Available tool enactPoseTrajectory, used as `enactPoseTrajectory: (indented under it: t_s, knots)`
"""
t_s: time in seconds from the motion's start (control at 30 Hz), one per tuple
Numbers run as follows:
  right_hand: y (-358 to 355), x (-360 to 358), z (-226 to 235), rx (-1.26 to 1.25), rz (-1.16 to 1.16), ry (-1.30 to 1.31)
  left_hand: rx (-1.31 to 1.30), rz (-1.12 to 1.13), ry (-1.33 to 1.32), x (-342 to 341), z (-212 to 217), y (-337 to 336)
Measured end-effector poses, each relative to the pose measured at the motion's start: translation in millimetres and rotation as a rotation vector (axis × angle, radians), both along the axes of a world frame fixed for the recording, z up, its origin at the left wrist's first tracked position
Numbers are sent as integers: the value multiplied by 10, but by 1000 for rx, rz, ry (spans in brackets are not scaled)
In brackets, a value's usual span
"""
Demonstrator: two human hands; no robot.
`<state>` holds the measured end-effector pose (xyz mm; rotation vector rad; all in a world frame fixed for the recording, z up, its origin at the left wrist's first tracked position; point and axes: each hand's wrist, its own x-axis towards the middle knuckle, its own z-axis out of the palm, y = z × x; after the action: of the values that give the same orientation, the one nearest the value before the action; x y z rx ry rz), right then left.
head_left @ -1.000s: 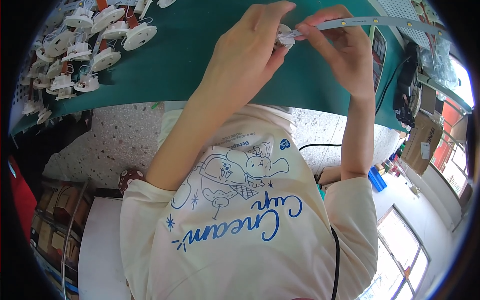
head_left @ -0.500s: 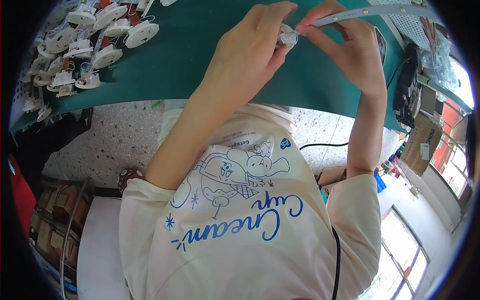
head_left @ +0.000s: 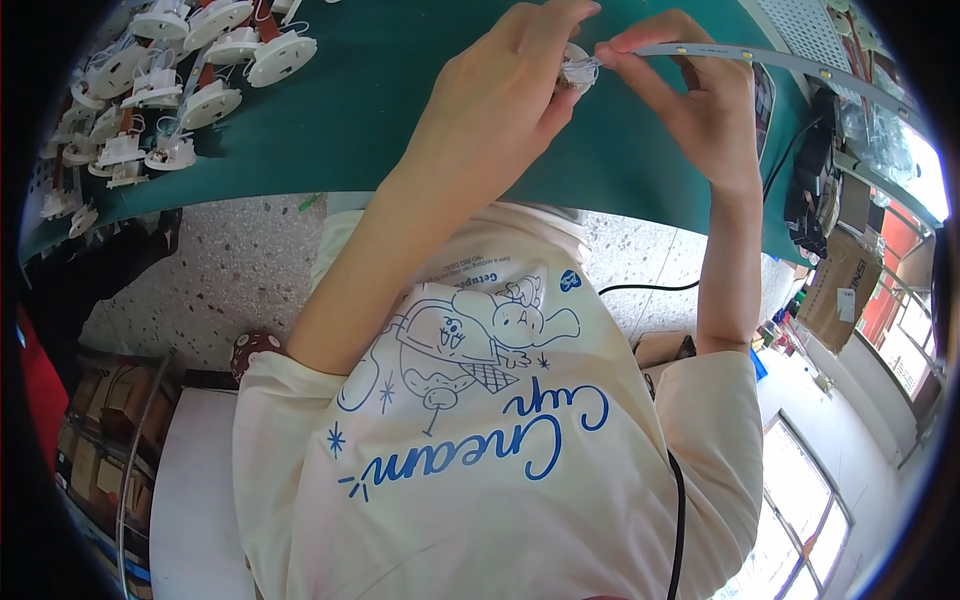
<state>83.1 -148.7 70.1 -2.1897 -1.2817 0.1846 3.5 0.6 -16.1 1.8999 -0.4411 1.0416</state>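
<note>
Over the green work table, my left hand [head_left: 497,95] is closed round a small round white plastic housing [head_left: 580,73] with thin pale wires in its open side. Just to the right, my right hand [head_left: 690,95] pinches the end of a narrow white LED strip [head_left: 715,50] between thumb and forefinger, next to the wires. The strip runs off over the fingers toward the upper right, with small yellowish LEDs along it. My left fingers hide part of the housing. Whether the strip's end touches the wires I cannot tell.
Many white round housings with wires [head_left: 205,100] lie in rows at the table's left. At the right are a black cable [head_left: 790,160], dark items [head_left: 808,190], clear plastic bags [head_left: 885,145] and a cardboard box [head_left: 838,290]. Part of a person's dark clothing [head_left: 110,260] shows at the left.
The LED strip's free length has swung lower on the right, now sloping down toward the rim. Both hands keep their grips near the housing, with only a slight shift.
</note>
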Motion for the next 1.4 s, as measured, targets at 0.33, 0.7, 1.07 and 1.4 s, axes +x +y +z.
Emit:
enactPoseTrajectory:
  t_s: [0.33,0.7,1.07,1.4]
  knots:
    - [-5,-33,-106,97,121,-109,-59,51,437,-154,94,-117]
    - [22,-36,-108,38,64,-16,-85,19,495,-184,179,-91]
    - [40,-153,-187,69,-211,176,-58,31,522,-234,182,-107]
    - [95,-123,-126,75,-226,146,-50,69,551,-161,174,-96]
